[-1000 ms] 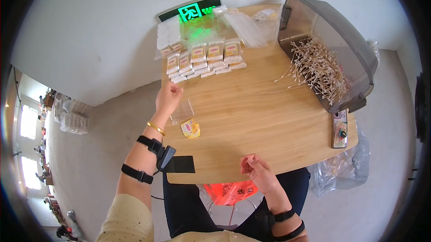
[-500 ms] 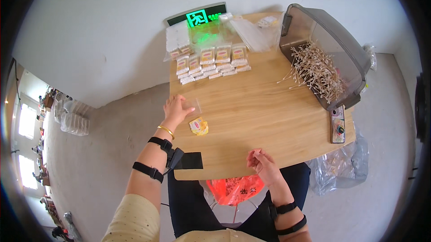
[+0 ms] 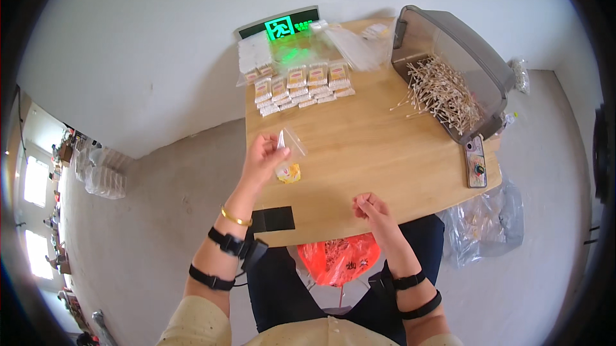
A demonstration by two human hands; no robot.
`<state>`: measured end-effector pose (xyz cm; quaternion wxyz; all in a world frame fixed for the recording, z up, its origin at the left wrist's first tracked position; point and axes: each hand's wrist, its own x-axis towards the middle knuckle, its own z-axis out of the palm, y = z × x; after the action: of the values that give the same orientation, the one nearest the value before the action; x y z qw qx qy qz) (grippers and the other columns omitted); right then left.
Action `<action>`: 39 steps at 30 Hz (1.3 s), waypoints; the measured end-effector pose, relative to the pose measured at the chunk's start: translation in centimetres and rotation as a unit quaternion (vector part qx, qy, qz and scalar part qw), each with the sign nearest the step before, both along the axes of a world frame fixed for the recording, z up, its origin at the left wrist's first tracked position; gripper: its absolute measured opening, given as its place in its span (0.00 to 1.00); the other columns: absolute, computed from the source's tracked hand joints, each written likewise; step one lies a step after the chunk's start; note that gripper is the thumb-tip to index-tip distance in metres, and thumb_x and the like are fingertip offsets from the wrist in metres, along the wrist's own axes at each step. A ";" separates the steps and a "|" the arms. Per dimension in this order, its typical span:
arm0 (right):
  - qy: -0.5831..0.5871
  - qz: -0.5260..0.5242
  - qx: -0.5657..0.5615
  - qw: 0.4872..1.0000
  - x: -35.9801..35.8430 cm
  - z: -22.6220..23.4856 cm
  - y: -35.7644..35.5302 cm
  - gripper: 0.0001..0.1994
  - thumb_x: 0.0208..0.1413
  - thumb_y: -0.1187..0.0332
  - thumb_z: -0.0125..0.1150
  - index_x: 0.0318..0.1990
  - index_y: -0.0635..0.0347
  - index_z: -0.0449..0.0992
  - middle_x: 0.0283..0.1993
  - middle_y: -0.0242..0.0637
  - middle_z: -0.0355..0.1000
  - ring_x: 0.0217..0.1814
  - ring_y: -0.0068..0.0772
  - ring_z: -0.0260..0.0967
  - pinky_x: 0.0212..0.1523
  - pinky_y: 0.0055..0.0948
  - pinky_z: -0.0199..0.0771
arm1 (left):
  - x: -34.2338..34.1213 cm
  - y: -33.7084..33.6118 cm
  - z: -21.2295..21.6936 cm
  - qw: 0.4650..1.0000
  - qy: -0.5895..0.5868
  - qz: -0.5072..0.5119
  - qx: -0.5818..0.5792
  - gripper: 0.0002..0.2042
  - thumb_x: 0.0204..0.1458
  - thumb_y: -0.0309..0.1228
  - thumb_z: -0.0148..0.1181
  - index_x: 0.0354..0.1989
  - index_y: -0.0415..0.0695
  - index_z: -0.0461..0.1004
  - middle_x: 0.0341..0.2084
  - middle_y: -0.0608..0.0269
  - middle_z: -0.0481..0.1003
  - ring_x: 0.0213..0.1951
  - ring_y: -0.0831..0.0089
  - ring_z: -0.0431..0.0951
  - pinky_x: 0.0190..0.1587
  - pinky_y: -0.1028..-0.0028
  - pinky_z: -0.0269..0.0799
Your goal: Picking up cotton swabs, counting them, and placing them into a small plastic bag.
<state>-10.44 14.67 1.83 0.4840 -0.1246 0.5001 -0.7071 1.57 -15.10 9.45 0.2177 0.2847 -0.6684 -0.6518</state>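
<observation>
compared with half a second ago, the left hand (image 3: pixel 262 158) has lifted the small clear plastic bag (image 3: pixel 290 143) a little higher above the wooden table (image 3: pixel 385 173), and the right hand (image 3: pixel 372 208) sits slightly nearer the table's front edge.

left of centre in the frame, the left hand pinches one empty clear bag between thumb and fingertips; the other fingers are loosely curled. the bag is flat, see-through and roughly rectangular, tilted with its far corner toward the upper right. just beneath the hand lies one small yellow and white packet (image 3: pixel 288 173) on the table. below it, at the table's front edge, is one black rectangular patch (image 3: pixel 274 219).

in the upper middle, rows of filled cotton swab packets (image 3: pixel 298 86) lie side by side, about a dozen, too small to count exactly, with loose clear bags (image 3: pixel 350 44) behind them and one green lit sign (image 3: pixel 280 26) against the wall.

lower centre, the right hand is closed in a loose fist with fingertips pressed together; whether it holds anything cannot be told. under the table edge is one red plastic bag (image 3: pixel 339 259).

at the upper right, one grey plastic bin (image 3: pixel 462 51) holds a heap of loose cotton swabs (image 3: pixel 443 92), and one phone (image 3: pixel 475 162) lies below it.
</observation>
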 end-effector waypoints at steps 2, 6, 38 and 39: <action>0.048 -0.006 -0.029 0.998 0.8 2.2 -1.1 0.13 0.70 0.60 0.59 0.49 0.60 0.77 0.46 0.32 0.76 0.48 0.23 0.70 0.53 0.26 0.70 | 2.2 4.0 3.3 0.999 0.017 -0.035 0.033 0.20 0.58 0.26 0.67 0.57 0.40 0.69 0.38 0.64 0.79 0.43 0.76 0.80 0.47 0.75 0.75; 0.138 0.062 -0.072 0.986 3.1 8.6 -2.4 0.18 0.70 0.58 0.59 0.56 0.64 0.76 0.49 0.32 0.77 0.52 0.22 0.70 0.56 0.26 0.68 | 6.5 8.9 4.4 0.997 0.001 -0.043 0.068 0.23 0.57 0.24 0.68 0.59 0.41 0.68 0.38 0.64 0.79 0.42 0.78 0.80 0.47 0.76 0.75; 0.254 0.017 -0.069 0.965 14.9 14.2 0.8 0.05 0.62 0.71 0.64 0.36 0.61 0.75 0.32 0.26 0.72 0.34 0.16 0.68 0.39 0.21 0.70 | 19.4 19.2 11.7 0.869 -0.137 0.000 -0.475 0.13 0.53 0.37 0.71 0.38 0.42 0.78 0.41 0.55 0.80 0.47 0.58 0.80 0.55 0.55 0.71; 0.243 0.033 -0.064 0.967 15.1 14.3 0.8 0.05 0.62 0.71 0.64 0.36 0.61 0.74 0.33 0.26 0.72 0.35 0.17 0.69 0.40 0.22 0.70 | 19.4 19.4 12.1 0.871 -0.091 0.009 -0.482 0.18 0.50 0.36 0.73 0.45 0.42 0.75 0.47 0.54 0.78 0.52 0.57 0.77 0.58 0.56 0.69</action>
<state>4.63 15.47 16.16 0.3619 -0.3400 0.5523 -0.6696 20.99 4.34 21.52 0.2720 0.2089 -0.9138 -0.2177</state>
